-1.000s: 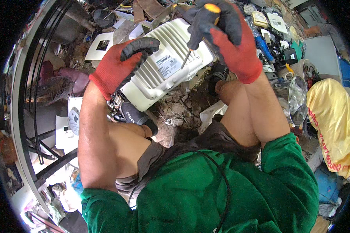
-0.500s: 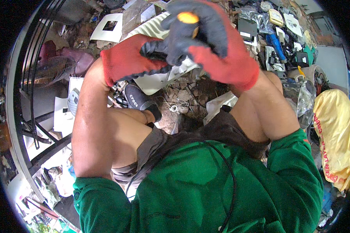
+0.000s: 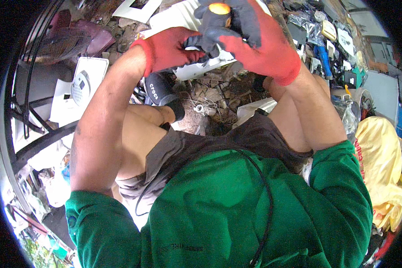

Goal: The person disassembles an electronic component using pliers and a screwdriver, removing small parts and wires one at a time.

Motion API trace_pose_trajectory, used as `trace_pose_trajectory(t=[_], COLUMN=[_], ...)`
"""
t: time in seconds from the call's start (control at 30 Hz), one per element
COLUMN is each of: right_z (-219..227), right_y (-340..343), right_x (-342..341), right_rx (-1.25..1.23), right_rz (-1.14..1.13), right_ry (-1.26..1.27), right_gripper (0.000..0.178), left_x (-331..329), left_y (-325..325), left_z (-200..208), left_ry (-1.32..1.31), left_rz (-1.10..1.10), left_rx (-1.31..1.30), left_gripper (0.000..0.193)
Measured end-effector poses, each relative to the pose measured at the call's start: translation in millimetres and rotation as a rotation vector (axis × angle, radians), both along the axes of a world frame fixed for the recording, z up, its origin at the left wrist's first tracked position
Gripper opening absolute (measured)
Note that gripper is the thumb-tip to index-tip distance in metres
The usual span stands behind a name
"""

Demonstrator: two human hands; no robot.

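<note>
R. hand (image 3: 260, 48) closed round the handle of a screwdriver (image 3: 219, 8), orange butt end uppermost; shaft hidden by gloves, so tip contact can't be confirmed. L. hand (image 3: 170, 51) w/ fingers curled, set against or just beside the R. fingertips; cannot tell if it grips anything. Both hands in red gloves w/ black palms, above a white casing (image 3: 177, 18); casing lies ahead of the person's feet, partly covered by the hands, lower edge visible beneath them. Black shoe (image 3: 158, 88) on L. foot, near casing; ground (image 3: 215, 96) between feet is rubble-strewn, w/ tangled pale wire. White sheet (image 3: 137, 15) w/ cut-out beyond L. hand; to R., blue cylinder (image 3: 324, 62) amid assorted parts; yellow sack (image 3: 376, 156) at far R., well apart from casing.
</note>
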State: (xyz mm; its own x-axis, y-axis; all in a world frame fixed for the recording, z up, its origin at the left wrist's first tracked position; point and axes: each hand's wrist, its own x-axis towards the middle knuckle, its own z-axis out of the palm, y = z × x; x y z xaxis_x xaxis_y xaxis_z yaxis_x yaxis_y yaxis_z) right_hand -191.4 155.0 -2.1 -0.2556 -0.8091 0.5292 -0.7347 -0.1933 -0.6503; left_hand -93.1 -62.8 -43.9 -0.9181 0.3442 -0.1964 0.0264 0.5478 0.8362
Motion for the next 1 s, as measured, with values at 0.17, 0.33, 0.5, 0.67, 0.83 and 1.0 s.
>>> trace_pose_trajectory(t=[0.17, 0.33, 0.5, 0.67, 0.83, 1.0], right_z=[-7.1, -10.4, -19.2, 0.0, 15.1, 39.4], right_y=[6.1, 4.5, 7.8, 17.9, 28.6, 15.8], right_x=[8.9, 8.2, 4.9, 8.4, 8.0, 30.0], right_rx=[0.018, -0.026, -0.100, 0.012, 0.141, 0.289], right_rz=[-0.078, -0.027, 0.011, 0.029, 0.011, -0.047], right_ry=[-0.204, -0.150, -0.065, 0.118, 0.320, 0.490], right_gripper=[0.062, 0.065, 0.069, 0.074, 0.073, 0.065], left_x=[-6.8, -3.0, -10.1, -3.1, -9.4, 2.6], left_y=[-6.9, -2.9, -3.3, -4.7, 0.5, -5.0], left_z=[-12.7, -3.6, -4.1, 5.6, 3.4, 17.6], left_ry=[0.018, 0.088, 0.085, 0.047, 0.020, 0.005], left_rz=[-0.050, -0.121, -0.195, -0.223, -0.204, -0.203], left_rx=[0.070, 0.009, -0.004, -0.090, -0.224, -0.159], left_gripper=[0.037, 0.027, 0.028, 0.026, 0.025, 0.023])
